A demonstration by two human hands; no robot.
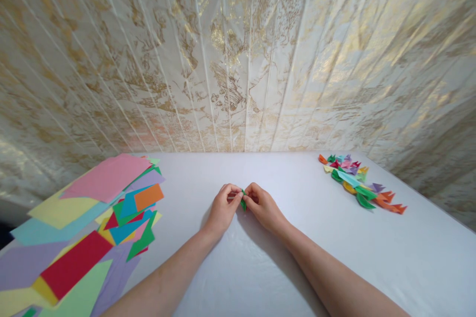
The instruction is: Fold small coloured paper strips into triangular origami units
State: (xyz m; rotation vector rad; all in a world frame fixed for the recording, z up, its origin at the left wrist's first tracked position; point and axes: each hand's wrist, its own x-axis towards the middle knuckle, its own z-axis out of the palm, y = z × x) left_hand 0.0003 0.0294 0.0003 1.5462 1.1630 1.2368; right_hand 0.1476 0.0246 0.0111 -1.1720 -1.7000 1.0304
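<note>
A small piece of folded green paper (243, 202) is pinched between my two hands, just above the white table (208, 267). My left hand (224, 204) grips its left side with thumb and forefinger. From the other side, the thumb and forefinger of my right hand (262, 204) close on it as well. The fingertips cover much of the paper, so its full shape is hidden; a narrow pointed part hangs down between the thumbs.
Coloured paper sheets lie in a loose pile on the left, with a pink sheet (107, 176) at the back and a red rectangle (77, 263) nearer. Several small folded paper figures (349, 178) stand in rows at the right. A gold-patterned curtain (230, 59) hangs behind the table.
</note>
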